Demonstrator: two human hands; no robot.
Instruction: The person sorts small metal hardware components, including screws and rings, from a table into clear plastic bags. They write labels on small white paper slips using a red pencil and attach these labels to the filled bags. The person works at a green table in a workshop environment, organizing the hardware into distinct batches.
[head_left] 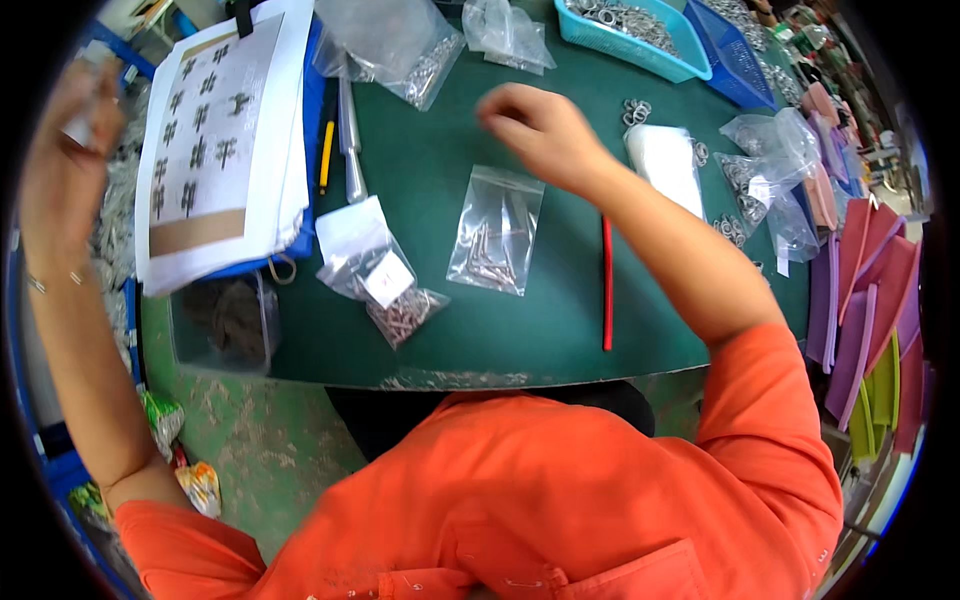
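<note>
Currently, the right hand (540,130) is above the middle of the tabletop (480,345), fingers curled; the inside of its grip is hidden, so whether it grasps anything cannot be told. The left hand (67,165) is raised beyond the tabletop's left edge, beside the printed sheets (225,130). Motion blur covers its grip; released or grasping cannot be determined.

Nearest to the right hand, a small clear bag (497,230) of metal pieces lies flat between that hand and the tabletop's near edge. To its left lies a labelled bag (385,285) of small reddish parts. To its right, a red stick (607,290) points toward the near edge, its far end beneath the right forearm. A yellow pen (326,158) lies just beside the sheets. Toward the far right corner, a light blue basket (640,58) holds metal rings, beside a dark blue basket (740,75). A white stack (667,165) lies near the right edge.
</note>
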